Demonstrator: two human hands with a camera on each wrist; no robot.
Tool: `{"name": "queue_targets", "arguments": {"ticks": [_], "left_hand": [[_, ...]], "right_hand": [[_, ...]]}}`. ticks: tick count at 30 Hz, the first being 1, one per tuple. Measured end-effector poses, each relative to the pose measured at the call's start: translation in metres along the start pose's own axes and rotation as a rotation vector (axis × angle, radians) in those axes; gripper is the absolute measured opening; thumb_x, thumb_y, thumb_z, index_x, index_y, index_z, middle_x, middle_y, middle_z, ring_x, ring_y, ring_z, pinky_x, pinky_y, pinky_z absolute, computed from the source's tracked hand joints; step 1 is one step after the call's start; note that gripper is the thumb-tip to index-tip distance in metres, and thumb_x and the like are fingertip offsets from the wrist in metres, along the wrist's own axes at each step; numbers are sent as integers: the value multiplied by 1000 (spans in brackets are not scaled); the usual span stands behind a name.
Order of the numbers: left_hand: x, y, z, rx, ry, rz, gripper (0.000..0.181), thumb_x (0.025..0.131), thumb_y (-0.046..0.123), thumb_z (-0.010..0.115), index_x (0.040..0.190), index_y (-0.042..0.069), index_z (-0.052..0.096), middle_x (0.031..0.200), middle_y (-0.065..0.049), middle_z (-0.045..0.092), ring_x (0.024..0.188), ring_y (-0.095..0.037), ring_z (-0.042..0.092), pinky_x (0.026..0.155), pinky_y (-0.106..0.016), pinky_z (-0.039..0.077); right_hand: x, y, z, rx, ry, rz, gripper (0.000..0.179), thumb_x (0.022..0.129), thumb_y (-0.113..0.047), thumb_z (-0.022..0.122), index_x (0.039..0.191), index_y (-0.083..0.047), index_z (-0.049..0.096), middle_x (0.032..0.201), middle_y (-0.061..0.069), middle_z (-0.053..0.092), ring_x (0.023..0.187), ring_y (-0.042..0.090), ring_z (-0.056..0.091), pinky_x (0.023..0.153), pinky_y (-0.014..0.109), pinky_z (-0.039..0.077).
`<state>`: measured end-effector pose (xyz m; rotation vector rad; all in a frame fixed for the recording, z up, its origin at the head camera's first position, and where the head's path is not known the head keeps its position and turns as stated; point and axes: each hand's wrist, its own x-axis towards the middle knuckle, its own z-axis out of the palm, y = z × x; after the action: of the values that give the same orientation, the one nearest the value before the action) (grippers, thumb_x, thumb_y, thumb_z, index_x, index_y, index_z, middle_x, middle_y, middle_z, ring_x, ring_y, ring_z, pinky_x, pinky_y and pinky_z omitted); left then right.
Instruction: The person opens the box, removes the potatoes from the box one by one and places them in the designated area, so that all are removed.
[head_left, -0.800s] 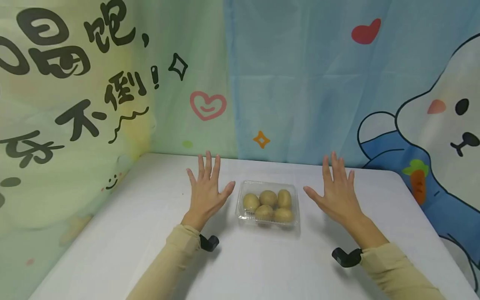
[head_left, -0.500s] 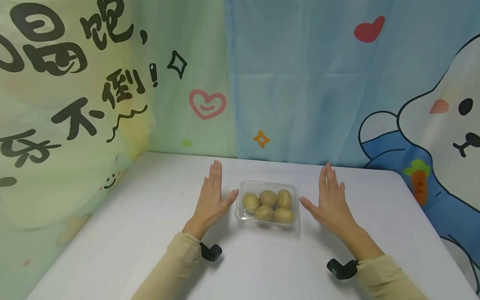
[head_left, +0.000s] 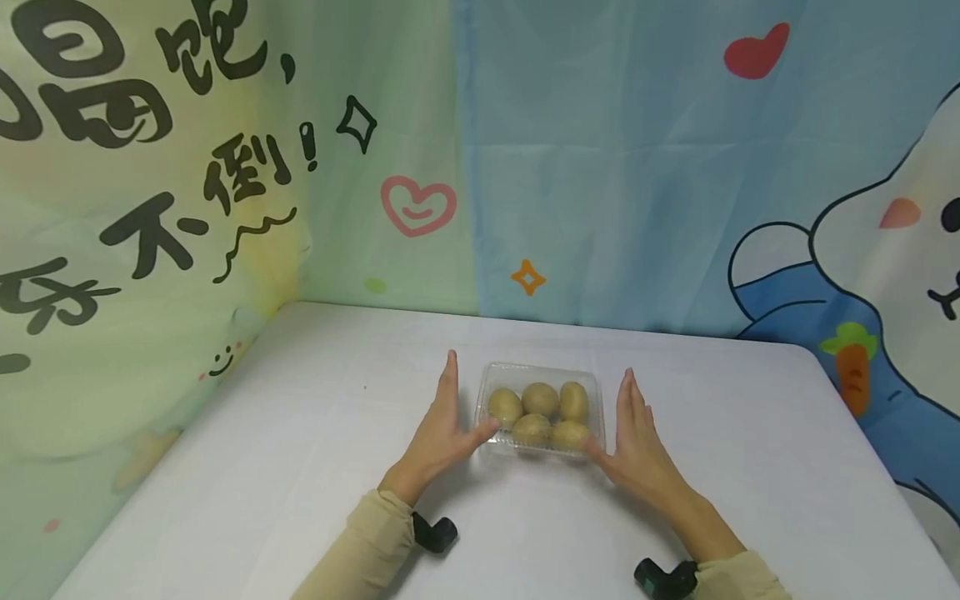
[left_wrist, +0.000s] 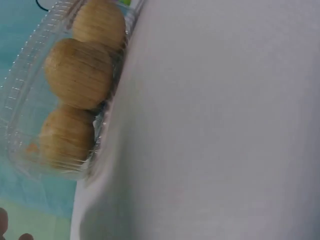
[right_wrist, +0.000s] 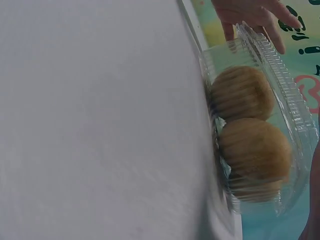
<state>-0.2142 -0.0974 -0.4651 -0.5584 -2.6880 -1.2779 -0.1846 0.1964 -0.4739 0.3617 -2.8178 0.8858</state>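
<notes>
A clear plastic clamshell box [head_left: 540, 372] holds several round, yellow-brown fruits [head_left: 532, 429] that look like kiwis. Its lid is down, and it sits on the white table. On the box's left side is my left hand [head_left: 442, 437], fingers straight and pointing away, thumb over the front left corner. Opposite it my right hand [head_left: 645, 458] has straight fingers too, its thumb at the front right corner. Whether either thumb touches the plastic cannot be told. The left wrist view catches only fingertips [left_wrist: 3, 221] at its lower left. Between the palms stands the box, gripped by neither hand.
A white cloth covers the table [head_left: 262, 467]. Behind it hangs a printed curtain [head_left: 600, 167] with hearts, lettering and a white cartoon animal. Black wrist cameras [head_left: 435, 533] stick out inward from both sleeves.
Both hands have moved inward and nearer to my body, closing in on the box from either side. Their spread fingers have come together. The box has stayed in place.
</notes>
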Motion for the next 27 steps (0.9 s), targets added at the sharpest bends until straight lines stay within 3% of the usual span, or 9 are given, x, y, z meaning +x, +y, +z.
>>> {"name": "queue_targets", "arguments": {"ticks": [6, 15, 27], "left_hand": [[-3, -5, 9, -49, -24, 11, 121, 75, 52, 72, 152, 19, -16, 161, -2, -6, 148, -22, 5, 118, -45, 17], [-3, -9, 15, -77, -72, 13, 132, 68, 48, 81, 151, 18, -17, 161, -3, -8, 148, -23, 2, 118, -44, 15], [-4, -19, 26, -120, -99, 12, 136, 65, 47, 84, 151, 19, -16, 161, -8, -6, 148, -26, 4, 117, -46, 17]], "right_hand": [[-4, -5, 8, 73, -25, 5, 121, 80, -58, 64, 149, -1, -17, 157, 27, -6, 141, 51, 9, 109, 66, 20], [-5, -8, 16, 117, -31, 32, 133, 73, -46, 77, 146, -12, -29, 158, 23, -1, 139, 49, 21, 102, 67, 31], [-5, -5, 23, 192, -26, 44, 137, 69, -43, 83, 148, -13, -25, 158, 23, 0, 139, 49, 20, 108, 65, 24]]}}
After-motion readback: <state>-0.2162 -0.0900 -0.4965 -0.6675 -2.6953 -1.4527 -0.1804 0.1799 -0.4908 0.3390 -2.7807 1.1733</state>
